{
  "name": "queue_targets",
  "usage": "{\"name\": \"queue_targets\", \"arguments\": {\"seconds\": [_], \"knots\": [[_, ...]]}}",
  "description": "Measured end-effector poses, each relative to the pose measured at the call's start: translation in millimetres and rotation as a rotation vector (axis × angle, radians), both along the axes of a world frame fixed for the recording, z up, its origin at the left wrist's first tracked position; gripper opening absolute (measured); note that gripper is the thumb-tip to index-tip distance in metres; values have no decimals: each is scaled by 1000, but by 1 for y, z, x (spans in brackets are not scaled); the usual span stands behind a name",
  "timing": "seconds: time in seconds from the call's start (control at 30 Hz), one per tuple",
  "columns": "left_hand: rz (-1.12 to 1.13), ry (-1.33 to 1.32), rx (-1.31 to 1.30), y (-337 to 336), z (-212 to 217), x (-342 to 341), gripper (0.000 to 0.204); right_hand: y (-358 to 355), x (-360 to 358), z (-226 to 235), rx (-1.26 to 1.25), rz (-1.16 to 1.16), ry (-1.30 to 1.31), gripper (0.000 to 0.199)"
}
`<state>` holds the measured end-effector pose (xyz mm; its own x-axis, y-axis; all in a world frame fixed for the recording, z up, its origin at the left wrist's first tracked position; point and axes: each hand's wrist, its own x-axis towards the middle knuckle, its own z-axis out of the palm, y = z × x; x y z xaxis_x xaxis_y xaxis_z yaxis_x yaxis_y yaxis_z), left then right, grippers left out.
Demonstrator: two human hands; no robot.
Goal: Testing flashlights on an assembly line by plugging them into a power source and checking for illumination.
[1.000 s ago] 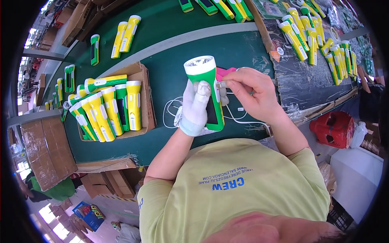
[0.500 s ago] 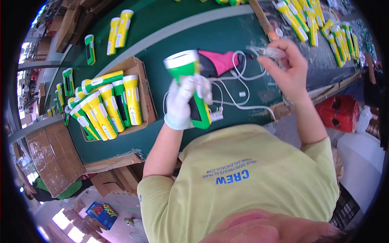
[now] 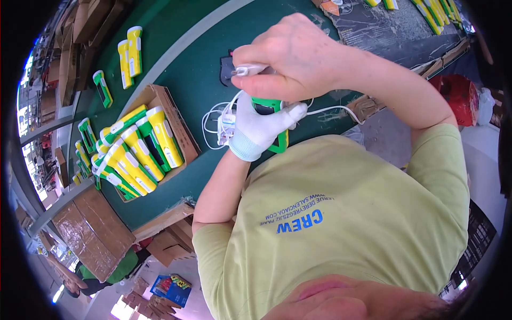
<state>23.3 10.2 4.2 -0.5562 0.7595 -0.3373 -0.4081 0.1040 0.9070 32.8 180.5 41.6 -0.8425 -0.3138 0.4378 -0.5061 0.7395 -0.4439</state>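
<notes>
My left hand [image 3: 255,128], in a white glove, is wrapped round a green flashlight [image 3: 280,141] with a dark panel on its body. Its upper part is hidden behind my right hand. My bare right hand [image 3: 296,58] is closed on a pale cable plug [image 3: 248,70], held just above the flashlight; whether the two touch I cannot tell. White cable [image 3: 341,108] runs over the green table to the right and loops beside the glove, near a white adapter [image 3: 226,122]. A dark object [image 3: 226,69] lies mostly covered behind my right hand.
A cardboard box [image 3: 182,125] of yellow and green flashlights stands at the left. More flashlights [image 3: 135,50] lie beyond it and at the far right. A metal rail [image 3: 186,42] crosses the table. A red stool [image 3: 456,98] is at the right; another person [image 3: 72,282] is at the lower left.
My right hand has swung left with the plug, from the right side to over the flashlight. The flashlight has been lowered and its head is now hidden. The view has shifted somewhat.
</notes>
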Motion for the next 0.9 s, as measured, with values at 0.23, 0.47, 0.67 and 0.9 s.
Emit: {"name": "queue_targets", "arguments": {"seconds": [0.23,0.47,0.67,0.9], "knots": [[289,-549,353,16,-9,-3,54,32,0,-42,-506,-330,-67,21],[241,-281,462,21,-22,-3,53,-7,65,-32,-232,-408,-274,58],[-93,-137,429,28,-2,-4,103,101,64,25,-921,-537,-292,45],[-74,187,13,36,-15,-57,83,213,33,3,-42,-1072,-40,46]]}}
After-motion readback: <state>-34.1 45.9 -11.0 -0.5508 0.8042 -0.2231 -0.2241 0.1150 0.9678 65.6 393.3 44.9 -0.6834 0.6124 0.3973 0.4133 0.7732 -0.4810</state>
